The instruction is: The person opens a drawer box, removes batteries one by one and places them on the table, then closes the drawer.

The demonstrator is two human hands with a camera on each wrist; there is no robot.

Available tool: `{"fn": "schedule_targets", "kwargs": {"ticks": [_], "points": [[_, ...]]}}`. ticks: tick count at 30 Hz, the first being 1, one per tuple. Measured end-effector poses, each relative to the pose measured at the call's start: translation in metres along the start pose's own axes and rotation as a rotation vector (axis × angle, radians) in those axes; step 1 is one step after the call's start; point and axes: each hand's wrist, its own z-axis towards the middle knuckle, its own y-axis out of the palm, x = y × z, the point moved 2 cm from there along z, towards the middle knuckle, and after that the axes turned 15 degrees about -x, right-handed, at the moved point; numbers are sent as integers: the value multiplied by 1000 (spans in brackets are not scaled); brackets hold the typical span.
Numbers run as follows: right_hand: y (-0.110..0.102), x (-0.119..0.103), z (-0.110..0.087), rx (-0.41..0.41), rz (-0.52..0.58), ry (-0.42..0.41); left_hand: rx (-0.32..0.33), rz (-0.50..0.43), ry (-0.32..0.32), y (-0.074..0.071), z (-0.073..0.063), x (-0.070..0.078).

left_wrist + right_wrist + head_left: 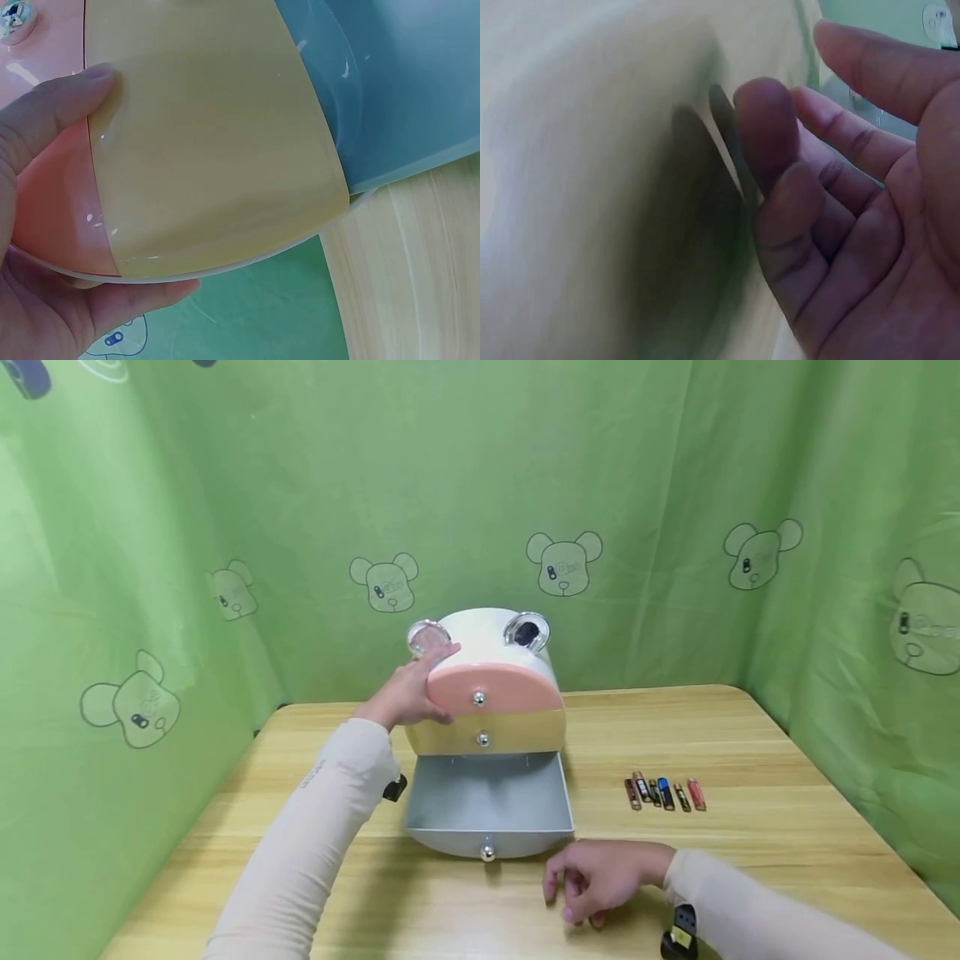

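A small rounded desktop drawer organizer (480, 635) with a white top, ear-like rings and pink, yellow and grey-blue drawers stands at the middle of the table. Its bottom drawer (487, 793) is pulled out, and nothing shows inside. My left hand (411, 692) grips the organizer's left side; in the left wrist view the thumb (64, 105) lies on the front by the pink-yellow seam, the other fingers partly hidden behind the edge. Close to the pulled-out drawer's front right corner, my right hand (600, 877) hovers low over the table with loosely bent fingers, holding nothing.
On the wooden table (750, 860) to the right of the organizer lies a row of several batteries (665, 793), red, dark and blue. Green curtains (645, 460) printed with bear heads enclose the back and both sides.
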Motion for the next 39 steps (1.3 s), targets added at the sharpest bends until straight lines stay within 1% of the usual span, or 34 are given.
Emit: {"fn": "schedule_targets", "kwargs": {"ticks": [3, 5, 12, 18, 24, 33, 39], "points": [[3, -5, 10, -22, -11, -42, 1, 4, -3, -1, 0, 0], [5, -8, 16, -20, -30, -67, 3, 5, -4, -1, -1, 0], [8, -15, 33, 29, -111, -108, -5, -3, -7, 1, -1, 1], [9, -16, 44, 46, -53, -111, 1, -4, -13, 2, 0, 1], [7, -16, 48, 74, -102, -92, 2, 16, -15, 1, -1, 2], [4, -18, 53, 79, -32, -100, 2, 20, -14, 1, -2, 2], [0, -17, 53, 56, 9, -114, 5, 24, -9, 1, -1, 2]]}}
